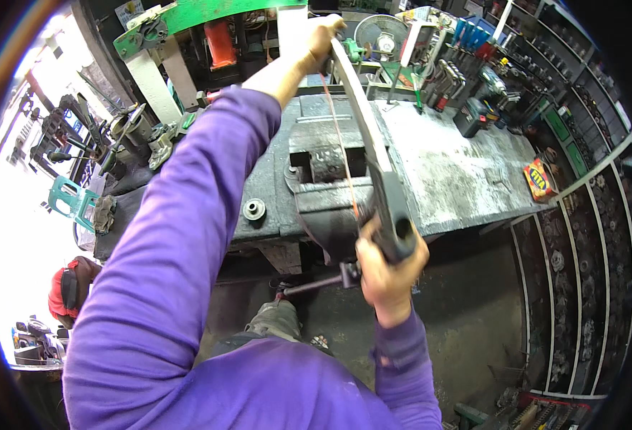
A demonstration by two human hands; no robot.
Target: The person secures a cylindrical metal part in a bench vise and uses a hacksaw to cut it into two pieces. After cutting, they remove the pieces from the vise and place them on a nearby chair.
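A hacksaw (364, 118) stretches over the bench vise, pointing away from me. My right hand (387, 269) is closed round its dark handle at the near end. At its far end, my left hand (321, 41) grips the front of the frame. The thin orange blade (341, 140) passes above the vise (334, 201). Between the vise jaws lies a dark, roughly cylindrical metal piece (326, 164); I cannot tell whether the blade touches it. A round metal part (254, 209) with a hole sits on the bench, left of the vise.
The metal workbench (466, 158) carries a black box (473, 116), a yellow-and-red packet (539, 179) and several tools. Behind stands a fan (382, 37). Shelves of parts (581, 287) line the right. A green-and-white frame (144, 68) and a teal stool (72, 201) are at left.
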